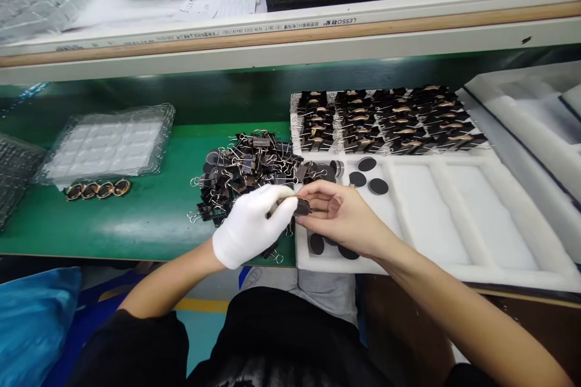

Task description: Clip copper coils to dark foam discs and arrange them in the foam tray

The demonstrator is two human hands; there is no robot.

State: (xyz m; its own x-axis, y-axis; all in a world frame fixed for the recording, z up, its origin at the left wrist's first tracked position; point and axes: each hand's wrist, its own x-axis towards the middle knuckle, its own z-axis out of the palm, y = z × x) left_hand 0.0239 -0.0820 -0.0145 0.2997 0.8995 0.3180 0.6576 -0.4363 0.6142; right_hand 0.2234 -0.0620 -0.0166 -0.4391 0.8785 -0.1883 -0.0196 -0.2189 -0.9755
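Note:
My left hand (256,224), in a white glove, pinches a small black round disc (302,207) between thumb and fingers. From the other side my bare right hand (340,214) meets it, its curled fingers and thumb around the disc's right end. The fingers hide part of the disc, and I cannot tell if another piece is with it. Beyond my left hand lies a heap of black binder clips (245,163) with silver wire handles. Loose black discs (378,186) lie around my right hand in a white foam tray (403,193).
Rows of binder clips (403,127) clamped on gold-edged pieces stand at the back right. Clear plastic trays (109,142) are stacked at the left, behind a row of gold-rimmed round pieces (97,189). A shelf edge (272,39) crosses above the green bench (136,224).

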